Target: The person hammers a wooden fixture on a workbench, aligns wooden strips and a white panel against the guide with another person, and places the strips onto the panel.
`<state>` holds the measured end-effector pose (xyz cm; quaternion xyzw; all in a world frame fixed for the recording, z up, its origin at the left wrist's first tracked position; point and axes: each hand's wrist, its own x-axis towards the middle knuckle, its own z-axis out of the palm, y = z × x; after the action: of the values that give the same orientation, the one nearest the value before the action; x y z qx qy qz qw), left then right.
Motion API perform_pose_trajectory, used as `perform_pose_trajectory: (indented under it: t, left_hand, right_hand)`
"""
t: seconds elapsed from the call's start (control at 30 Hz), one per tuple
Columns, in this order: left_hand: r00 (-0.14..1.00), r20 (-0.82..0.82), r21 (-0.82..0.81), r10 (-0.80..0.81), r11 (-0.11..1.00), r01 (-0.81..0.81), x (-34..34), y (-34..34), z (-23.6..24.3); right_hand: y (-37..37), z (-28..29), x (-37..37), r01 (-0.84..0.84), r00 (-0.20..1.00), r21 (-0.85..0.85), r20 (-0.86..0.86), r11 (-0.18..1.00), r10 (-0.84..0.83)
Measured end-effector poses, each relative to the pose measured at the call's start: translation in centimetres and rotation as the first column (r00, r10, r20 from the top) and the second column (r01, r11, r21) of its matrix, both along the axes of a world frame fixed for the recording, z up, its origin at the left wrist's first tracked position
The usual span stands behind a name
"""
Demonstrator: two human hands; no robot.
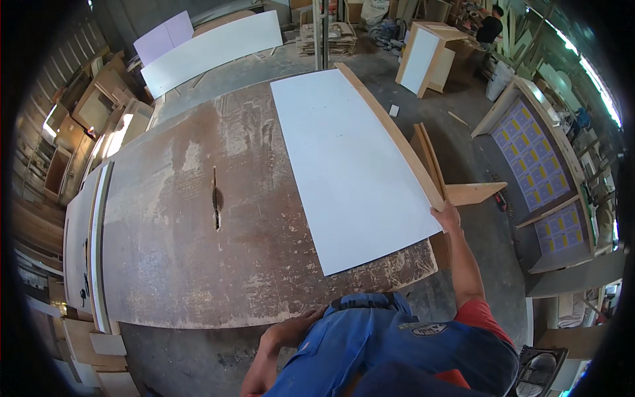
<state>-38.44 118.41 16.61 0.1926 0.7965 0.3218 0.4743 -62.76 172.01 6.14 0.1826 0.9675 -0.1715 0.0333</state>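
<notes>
A large white panel [357, 165] lies flat on the right part of a worn brown saw table [165, 264]. Along its right long edge runs a pale wooden strip [397, 135]. My right hand [448, 217] is closed round the near end of this strip, at the panel's near right corner. At the table's front edge, my left hand [297, 329] lies flat beside my blue apron [370, 337], its fingertips partly hidden. A toothed saw blade [216, 202] stands up through a slot in the table, left of the panel and apart from it.
A long fence rail [99, 245] crosses the table's left side. Wooden boards [473, 193] stick out right of the table. Farther right stands a cabinet frame [529, 159] with patterned panels. A fan [539, 370] sits at lower right. Another person [489, 28] is far back.
</notes>
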Motion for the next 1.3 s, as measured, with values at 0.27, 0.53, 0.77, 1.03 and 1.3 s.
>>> perform_pose_trajectory:
  t: [0.27, 0.53, 0.77, 1.03, 1.3]
  left_hand:
    - [0.771, -0.355, 0.127, 0.529, 0.844, -0.521, -6.6, -2.9, -1.0]
    - [0.464, 0.497, 0.459, 0.734, 0.231, -0.858, -16.2, 10.7, -9.5]
    - [0.418, 0.6, 0.315, 0.683, 0.278, -0.907, -17.0, 13.8, -13.4]
    - [0.334, 0.036, 0.302, 0.942, 0.308, -0.902, -12.5, 5.9, -10.9]
    - [0.432, -0.526, -0.158, 0.733, 0.415, -0.896, 5.4, 3.7, -10.5]
  right_hand:
    - [-9.2, 1.4, 5.0, -0.016, 1.0, -0.375, 0.002, 0.927, 0.019]
    - [-23.5, 0.8, 12.0, -0.09, 0.969, -0.809, 0.064, 0.58, 0.24]
    - [-25.3, -0.3, 15.0, -0.289, 0.898, -0.749, 0.003, 0.596, 0.439]
    - [-24.6, 0.5, 14.6, -0.482, 0.73, -0.691, 0.023, 0.538, 0.683]
    - [-23.9, -1.3, 14.5, -0.706, 0.517, -0.59, -0.051, 0.392, 0.854]
